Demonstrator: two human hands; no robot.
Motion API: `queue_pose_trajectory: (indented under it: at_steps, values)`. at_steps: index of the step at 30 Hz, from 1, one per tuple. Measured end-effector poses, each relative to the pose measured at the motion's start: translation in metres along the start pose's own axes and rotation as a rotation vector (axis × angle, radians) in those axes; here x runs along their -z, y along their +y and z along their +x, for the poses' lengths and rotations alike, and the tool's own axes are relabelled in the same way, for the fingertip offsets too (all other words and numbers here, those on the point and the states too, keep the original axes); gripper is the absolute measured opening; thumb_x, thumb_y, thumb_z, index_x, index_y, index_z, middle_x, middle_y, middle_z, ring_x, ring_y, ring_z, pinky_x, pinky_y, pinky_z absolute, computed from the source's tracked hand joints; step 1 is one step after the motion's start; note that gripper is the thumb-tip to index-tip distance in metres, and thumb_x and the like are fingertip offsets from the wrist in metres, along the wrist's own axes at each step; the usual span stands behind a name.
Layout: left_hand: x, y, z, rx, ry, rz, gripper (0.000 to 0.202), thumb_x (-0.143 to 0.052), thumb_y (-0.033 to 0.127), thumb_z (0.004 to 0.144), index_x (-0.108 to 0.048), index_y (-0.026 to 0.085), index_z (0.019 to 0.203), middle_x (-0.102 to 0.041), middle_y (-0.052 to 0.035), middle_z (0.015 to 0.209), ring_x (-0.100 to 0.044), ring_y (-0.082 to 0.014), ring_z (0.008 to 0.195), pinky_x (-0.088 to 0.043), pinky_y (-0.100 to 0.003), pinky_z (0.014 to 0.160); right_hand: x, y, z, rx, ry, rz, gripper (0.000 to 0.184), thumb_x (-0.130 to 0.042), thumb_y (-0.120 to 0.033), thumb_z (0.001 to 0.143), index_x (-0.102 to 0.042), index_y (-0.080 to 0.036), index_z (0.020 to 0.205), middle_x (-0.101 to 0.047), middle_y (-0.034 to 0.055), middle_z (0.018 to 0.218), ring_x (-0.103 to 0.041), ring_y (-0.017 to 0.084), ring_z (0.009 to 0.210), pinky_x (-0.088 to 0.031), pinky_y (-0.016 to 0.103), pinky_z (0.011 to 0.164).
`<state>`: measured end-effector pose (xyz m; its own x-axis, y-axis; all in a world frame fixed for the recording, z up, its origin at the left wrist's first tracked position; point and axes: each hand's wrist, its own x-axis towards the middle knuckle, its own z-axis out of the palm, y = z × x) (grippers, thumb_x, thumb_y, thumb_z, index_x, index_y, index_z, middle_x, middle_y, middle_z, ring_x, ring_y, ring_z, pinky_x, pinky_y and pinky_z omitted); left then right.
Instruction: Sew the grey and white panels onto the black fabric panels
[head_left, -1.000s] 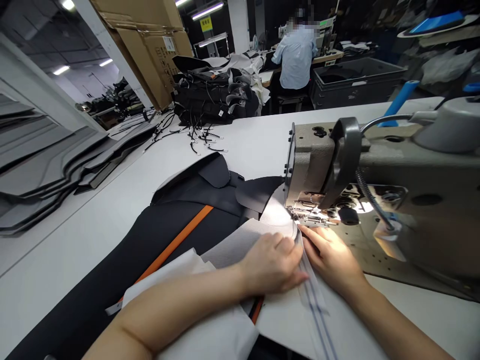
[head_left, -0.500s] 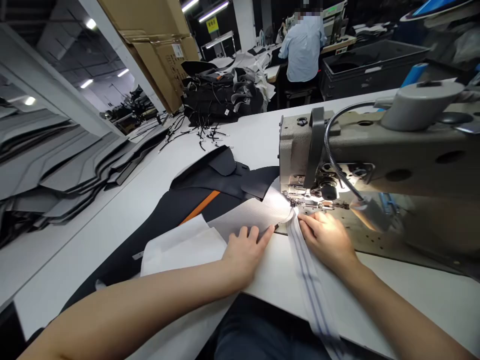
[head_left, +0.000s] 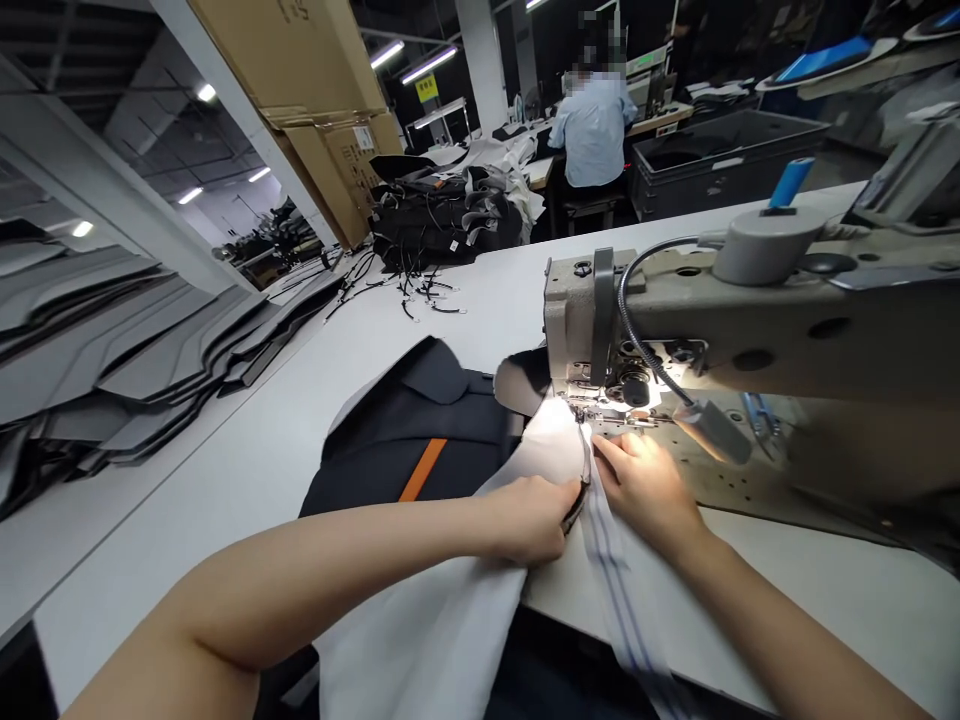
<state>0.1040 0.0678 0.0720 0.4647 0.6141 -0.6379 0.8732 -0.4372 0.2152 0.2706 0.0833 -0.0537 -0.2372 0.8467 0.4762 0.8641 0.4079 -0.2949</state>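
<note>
My left hand (head_left: pixel 536 520) is closed on the edge of a fabric piece, its thumb and fingers bunched around a dark-trimmed rim just in front of the needle area. This piece has a white lining (head_left: pixel 450 610) and a dark navy side (head_left: pixel 405 465) with an orange strip (head_left: pixel 424 470). My right hand (head_left: pixel 649 490) pinches a white tape with blue stripes (head_left: pixel 619 585) close to the presser foot. The tape runs down over the table's front edge. The lit sewing machine (head_left: pixel 750 330) has the fabric edge and tape at its needle; the fingers partly hide the seam.
Stacked grey and black panels (head_left: pixel 150 340) lie along the left. A dark fabric pile (head_left: pixel 442 215) and loose black cords (head_left: pixel 420 290) are at the back, near cardboard boxes (head_left: pixel 322 80). Behind the machine stand a black crate (head_left: pixel 720 165) and a seated person (head_left: pixel 592 130).
My left hand has gone from lying spread on the fabric to gripping its edge, nearer the tape. The dark fabric has swung and bunched toward the machine. My right hand stays by the needle.
</note>
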Motion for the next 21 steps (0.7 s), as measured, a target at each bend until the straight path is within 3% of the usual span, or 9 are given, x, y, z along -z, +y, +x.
queue_pose_trajectory:
  at_steps: [6, 9, 13, 16, 18, 21]
  values:
    - [0.008, -0.021, -0.002, -0.12, 0.02, -0.297, 0.056, -0.045, 0.01, 0.066, -0.051, 0.028, 0.119, -0.063, -0.0028, 0.097, -0.059, -0.0201, 0.083, -0.043, -0.022, 0.058, 0.0, -0.006, -0.003, 0.14, 0.018, 0.119, 0.028, -0.035, -0.015, 0.092, -0.06, -0.011, 0.105, -0.062, 0.009, 0.088, -0.05, 0.021, 0.076, -0.042, 0.03, 0.069]
    - [0.013, -0.021, 0.003, -0.077, -0.007, -0.277, 0.057, -0.046, 0.012, 0.065, -0.051, 0.026, 0.12, -0.063, -0.0038, 0.092, -0.059, -0.0204, 0.077, -0.04, -0.021, 0.052, 0.0, -0.007, -0.003, 0.168, 0.019, 0.135, 0.029, -0.036, -0.017, 0.093, -0.058, -0.008, 0.11, -0.062, 0.0108, 0.092, -0.05, 0.021, 0.079, -0.044, 0.031, 0.07]
    - [0.01, -0.015, 0.019, -0.024, -0.036, -0.142, 0.079, -0.048, 0.024, 0.071, -0.02, 0.018, 0.144, -0.063, -0.0101, 0.089, -0.058, -0.0239, 0.069, -0.036, -0.024, 0.046, -0.001, -0.005, -0.003, 0.197, 0.006, 0.129, 0.031, -0.035, -0.017, 0.094, -0.057, -0.006, 0.113, -0.061, 0.012, 0.093, -0.05, 0.022, 0.08, -0.045, 0.032, 0.072]
    - [0.008, -0.018, 0.032, -0.047, -0.037, -0.166, 0.079, -0.043, 0.028, 0.078, -0.006, 0.015, 0.147, -0.062, -0.0101, 0.087, -0.056, -0.022, 0.063, -0.036, -0.026, 0.047, -0.003, -0.001, -0.002, 0.203, -0.001, 0.123, 0.033, -0.033, -0.018, 0.095, -0.055, -0.005, 0.116, -0.061, 0.0124, 0.095, -0.051, 0.022, 0.082, -0.045, 0.033, 0.073]
    - [0.008, -0.025, 0.04, -0.094, 0.003, -0.224, 0.069, -0.041, 0.024, 0.08, -0.018, 0.017, 0.144, -0.06, -0.0077, 0.085, -0.054, -0.0195, 0.063, -0.037, -0.025, 0.05, -0.006, 0.002, -0.002, 0.173, 0.019, 0.104, 0.033, -0.033, -0.02, 0.096, -0.057, -0.006, 0.115, -0.062, 0.012, 0.094, -0.053, 0.023, 0.082, -0.045, 0.033, 0.073]
    - [0.01, -0.037, 0.048, -0.21, 0.08, -0.368, 0.042, -0.041, 0.018, 0.08, -0.046, 0.019, 0.121, -0.054, -0.0008, 0.077, -0.049, -0.0147, 0.064, -0.036, -0.022, 0.054, -0.009, 0.006, 0.0, 0.115, 0.069, 0.068, 0.032, -0.035, -0.023, 0.095, -0.06, -0.008, 0.108, -0.063, 0.0117, 0.09, -0.054, 0.024, 0.081, -0.045, 0.035, 0.071]
